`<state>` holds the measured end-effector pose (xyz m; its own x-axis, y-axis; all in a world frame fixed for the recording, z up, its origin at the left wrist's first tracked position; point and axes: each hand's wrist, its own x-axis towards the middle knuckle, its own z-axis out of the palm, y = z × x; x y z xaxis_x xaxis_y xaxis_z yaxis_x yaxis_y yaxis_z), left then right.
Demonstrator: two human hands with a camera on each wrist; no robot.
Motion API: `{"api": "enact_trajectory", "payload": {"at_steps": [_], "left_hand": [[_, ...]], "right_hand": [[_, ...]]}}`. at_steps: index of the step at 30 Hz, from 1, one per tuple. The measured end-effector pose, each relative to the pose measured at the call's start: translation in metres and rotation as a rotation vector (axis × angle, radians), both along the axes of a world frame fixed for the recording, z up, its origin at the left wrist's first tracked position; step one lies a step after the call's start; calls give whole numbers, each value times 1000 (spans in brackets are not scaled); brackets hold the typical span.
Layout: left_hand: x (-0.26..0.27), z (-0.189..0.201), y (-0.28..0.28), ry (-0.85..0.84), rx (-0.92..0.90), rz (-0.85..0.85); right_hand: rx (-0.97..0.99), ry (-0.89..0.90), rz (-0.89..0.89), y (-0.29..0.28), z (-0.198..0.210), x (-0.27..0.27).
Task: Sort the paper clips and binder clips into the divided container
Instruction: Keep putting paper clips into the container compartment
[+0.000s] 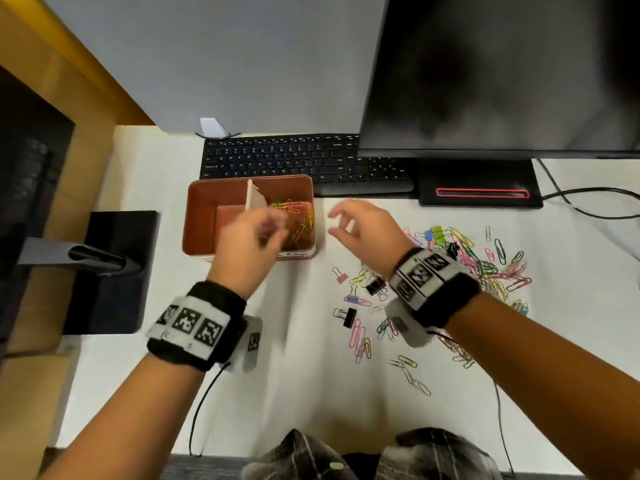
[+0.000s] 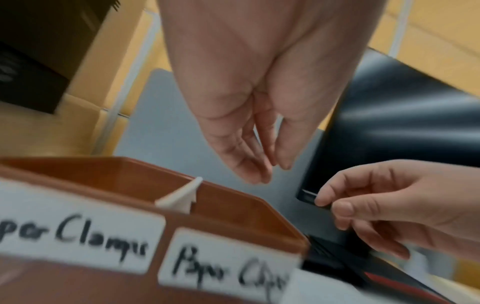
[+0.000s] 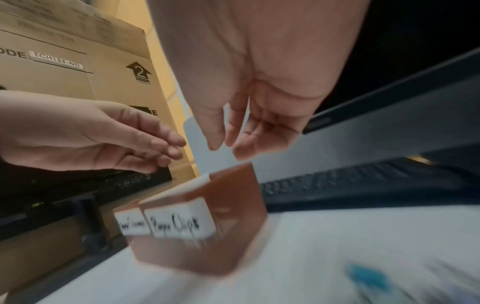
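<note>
A brown divided container point(image 1: 198, 220) stands on the white table, with a white divider point(image 1: 250, 199) inside. Its right compartment holds coloured paper clips point(image 1: 298, 216); the left one looks bare where visible. Front labels read "Paper Clamps" point(image 2: 78, 234) and "Paper Clips" point(image 2: 228, 267). My left hand point(image 1: 268, 232) hovers, blurred, over the container, its fingers point(image 2: 249, 164) relaxed and holding nothing. My right hand point(image 1: 341, 221) hangs just right of the container, with its fingers point(image 3: 259, 144) loosely curled and holding nothing. Loose paper clips and binder clips point(image 1: 485, 268) lie scattered at the right.
A black keyboard point(image 1: 304, 161) lies behind the container, beside a monitor point(image 1: 502, 74) on its stand point(image 1: 479, 188). Black binder clips point(image 1: 375, 285) lie near my right wrist. Cardboard boxes point(image 3: 64, 67) and a black stand point(image 1: 114, 271) are at the left. Cables point(image 1: 588, 199) run at the right.
</note>
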<state>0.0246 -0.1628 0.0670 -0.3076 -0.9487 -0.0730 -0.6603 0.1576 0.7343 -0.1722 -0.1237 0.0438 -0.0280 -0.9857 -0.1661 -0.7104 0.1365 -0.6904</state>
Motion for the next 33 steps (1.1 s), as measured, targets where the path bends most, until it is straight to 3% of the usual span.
{"api": "enact_trajectory", "payload": {"at_steps": [4,7,15,20,23,27,30,33], "left_hand": [[-21,-30,45,-60,111,-336],[-43,-62,63,-141,229,-434],[-79,-101,73,-295,283,-301],[-74,-99,71,-232,282,-229],[-63,-100,66,-237,234,-162],[-61,-101,63,-403,45,-287],[-72,-101,59,-475,-5,-374],[-80,-104,50,-519,15,-350]], "right_hand": [[251,-46,54,61,-32,-24],[282,9,56,84,-54,-36],[241,158,8,106,-72,-64],[156,224,-26,109,-75,-74],[110,242,70,110,-68,-66],[244,180,286,109,-70,-44],[282,181,241,104,-78,-35],[312,168,191,98,-82,-32]]}}
